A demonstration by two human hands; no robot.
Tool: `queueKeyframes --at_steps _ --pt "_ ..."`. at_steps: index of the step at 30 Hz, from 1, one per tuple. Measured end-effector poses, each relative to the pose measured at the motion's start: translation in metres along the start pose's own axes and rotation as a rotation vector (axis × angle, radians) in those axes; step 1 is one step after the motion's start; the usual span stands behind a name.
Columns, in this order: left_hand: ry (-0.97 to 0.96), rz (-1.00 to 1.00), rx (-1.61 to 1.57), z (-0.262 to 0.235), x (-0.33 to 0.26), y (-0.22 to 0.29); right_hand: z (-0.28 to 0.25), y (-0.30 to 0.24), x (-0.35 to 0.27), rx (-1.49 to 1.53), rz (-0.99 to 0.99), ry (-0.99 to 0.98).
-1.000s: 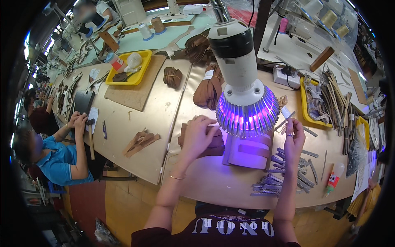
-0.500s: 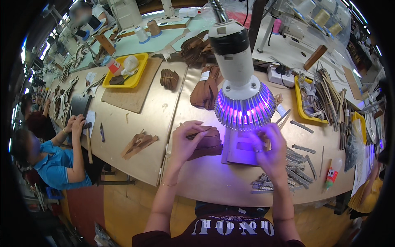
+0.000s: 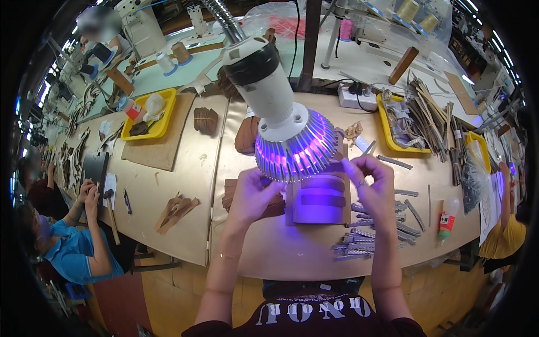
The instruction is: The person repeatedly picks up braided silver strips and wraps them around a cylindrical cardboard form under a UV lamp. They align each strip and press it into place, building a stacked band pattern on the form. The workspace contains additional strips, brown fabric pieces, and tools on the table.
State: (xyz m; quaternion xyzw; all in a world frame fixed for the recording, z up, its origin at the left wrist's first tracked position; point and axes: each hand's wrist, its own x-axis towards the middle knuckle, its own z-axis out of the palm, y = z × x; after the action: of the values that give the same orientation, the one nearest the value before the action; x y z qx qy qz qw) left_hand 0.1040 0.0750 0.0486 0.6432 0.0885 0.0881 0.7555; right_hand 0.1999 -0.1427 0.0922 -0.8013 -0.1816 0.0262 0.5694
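Note:
Under a white lamp (image 3: 292,140) with a finned, violet-glowing head lies a flat panel lit purple (image 3: 320,213), with a darker band across it. My left hand (image 3: 254,194) is at the lamp's left edge, beside a stack of brown leather-like strips (image 3: 229,194). Its fingers draw together, and the lamp partly covers their tips. On the lamp's other side, my right hand (image 3: 371,178) has thumb and forefinger pinched together above the panel's right edge. What either hand holds is too small or hidden to make out.
Grey braided strips (image 3: 356,241) lie right of the panel, near a glue bottle (image 3: 447,222). Yellow trays (image 3: 163,124) stand far left and right. Brown bundles (image 3: 205,121) sit behind. At the left, a co-worker in a blue shirt (image 3: 84,253) handles a small piece beside a hammer (image 3: 112,219).
The view has shifted, so the lamp and table sit further left. My left hand has moved off the brown stack toward the panel; my right hand has risen to the panel's far right side.

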Motion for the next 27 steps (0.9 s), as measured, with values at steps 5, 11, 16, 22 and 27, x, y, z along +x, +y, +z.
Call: queueKeyframes --at_steps 5,11,16,22,27 --pt "0.1 0.173 0.128 0.014 0.06 -0.041 -0.01 0.036 0.03 0.15 0.088 0.045" --pt "0.174 0.19 0.337 0.013 0.088 -0.086 -0.015 0.062 0.05 0.138 0.104 0.062" --pt "0.256 0.453 0.943 0.022 0.08 -0.103 -0.006 0.089 0.052 0.146 0.147 0.007" --pt "0.286 0.528 0.975 0.025 0.052 -0.075 0.015 0.113 0.034 0.051 0.197 0.143" --pt "0.177 0.169 0.85 -0.024 0.015 -0.048 -0.003 0.099 0.026 0.07 0.125 0.169"
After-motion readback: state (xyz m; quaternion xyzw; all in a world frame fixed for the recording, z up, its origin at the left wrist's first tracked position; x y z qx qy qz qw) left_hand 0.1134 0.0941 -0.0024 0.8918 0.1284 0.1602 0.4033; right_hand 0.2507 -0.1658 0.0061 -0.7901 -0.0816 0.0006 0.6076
